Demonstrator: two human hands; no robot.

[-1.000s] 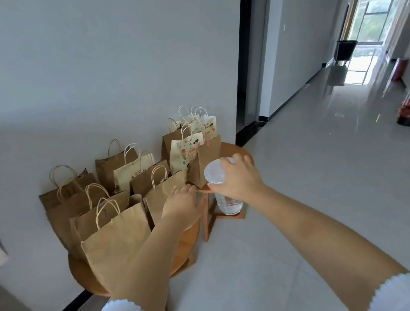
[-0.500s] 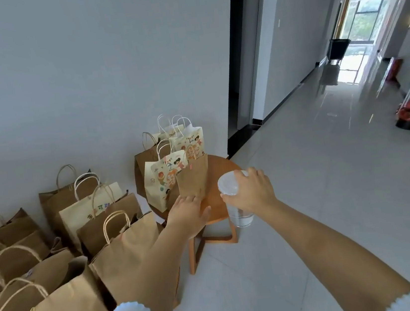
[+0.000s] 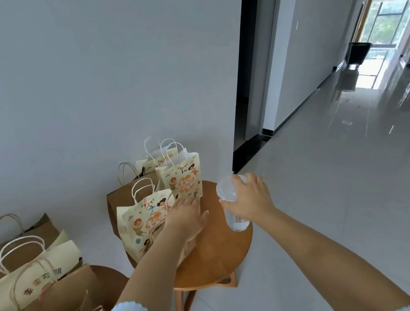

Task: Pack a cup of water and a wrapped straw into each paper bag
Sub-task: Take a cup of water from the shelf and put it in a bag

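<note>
One cup of water (image 3: 233,213) is gripped from the side by the right hand (image 3: 250,199), above the table (image 3: 217,255); the left hand (image 3: 187,217) is laid with fingers extended on a brown paper bag (image 3: 188,246)

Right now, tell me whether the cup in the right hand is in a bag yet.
Not yet. The right hand grips the lidded cup above the round table, outside every bag.
</note>
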